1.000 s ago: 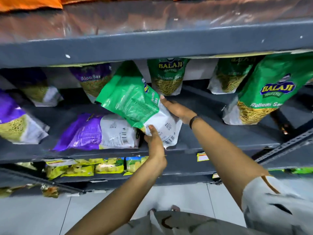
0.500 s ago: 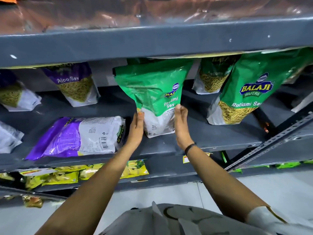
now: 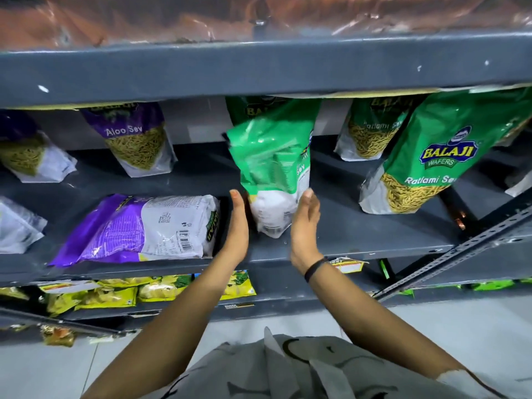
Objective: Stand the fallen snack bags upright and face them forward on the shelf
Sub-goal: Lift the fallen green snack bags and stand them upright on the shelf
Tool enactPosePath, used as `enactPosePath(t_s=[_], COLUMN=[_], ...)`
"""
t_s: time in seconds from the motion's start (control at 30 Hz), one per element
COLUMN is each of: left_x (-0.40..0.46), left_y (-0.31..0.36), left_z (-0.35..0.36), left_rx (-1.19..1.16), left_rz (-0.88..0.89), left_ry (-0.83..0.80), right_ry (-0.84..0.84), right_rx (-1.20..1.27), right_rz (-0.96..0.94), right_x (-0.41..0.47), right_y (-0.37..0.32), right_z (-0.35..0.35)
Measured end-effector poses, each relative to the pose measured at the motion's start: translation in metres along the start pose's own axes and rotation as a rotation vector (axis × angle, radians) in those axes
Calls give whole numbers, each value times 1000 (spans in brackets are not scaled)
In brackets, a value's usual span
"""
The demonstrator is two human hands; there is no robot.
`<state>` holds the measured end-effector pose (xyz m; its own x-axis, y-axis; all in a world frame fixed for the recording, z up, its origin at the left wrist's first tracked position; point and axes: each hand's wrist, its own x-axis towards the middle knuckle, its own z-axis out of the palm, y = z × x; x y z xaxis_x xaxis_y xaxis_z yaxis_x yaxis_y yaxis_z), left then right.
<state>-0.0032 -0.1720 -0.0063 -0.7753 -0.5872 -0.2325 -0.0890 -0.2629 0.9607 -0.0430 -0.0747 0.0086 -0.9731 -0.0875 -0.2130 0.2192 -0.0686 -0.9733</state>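
A green Ratlami Sev bag [image 3: 273, 165] stands upright at the middle of the grey shelf [image 3: 359, 237], blurred, with its narrow side and back towards me. My left hand [image 3: 238, 226] is flat just left of its white base, a thin gap between them. My right hand [image 3: 305, 223] is flat on the other side, fingertips touching the bag's edge. Neither hand grips it. A purple Aloo Sev bag [image 3: 138, 228] lies flat on its face to the left, barcode side up.
Upright bags line the shelf: a purple Aloo Sev bag [image 3: 132, 139] at the back left and green Ratlami Sev bags [image 3: 426, 156] to the right. The upper shelf edge [image 3: 259, 70] hangs close overhead. A slanted perforated metal strut [image 3: 460, 254] crosses at the lower right. Yellow packets [image 3: 115, 295] lie below.
The green bag went from tilted in both hands to standing on the shelf, and it has turned sideways. Both hands have flattened out and loosened from its base.
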Motion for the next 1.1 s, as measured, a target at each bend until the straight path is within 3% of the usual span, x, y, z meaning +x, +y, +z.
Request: enactPosePath(t_s=[0.17,0.33,0.5,0.6,0.73,0.87,1.03,1.1], left_x=[-31,16,47,40,22,-4,-38,-43], left_y=[-19,10,39,35,24,9,10,15], left_z=[5,4,17,25,25,34,37,33], left_rx=[8,-79,-109,-107,-121,-135,-162,-156], left_rz=[127,39,-58,-89,-43,-63,-6,6], left_ry=[16,112,-171,-220,-99,161,202,231], right_ry=[-147,-12,-120,-148,-178,-176,-244,-181], right_rx=[28,84,83,95,119,56,39,90], right_rz=[105,57,137,145,92,106,83,63], right_x=[32,1,-40,-34,-11,27,54,52], right_y=[-17,-12,2,-2,-7,-21,-36,-36], right_z=[-9,-15,-15,-17,-22,-22,-23,-22])
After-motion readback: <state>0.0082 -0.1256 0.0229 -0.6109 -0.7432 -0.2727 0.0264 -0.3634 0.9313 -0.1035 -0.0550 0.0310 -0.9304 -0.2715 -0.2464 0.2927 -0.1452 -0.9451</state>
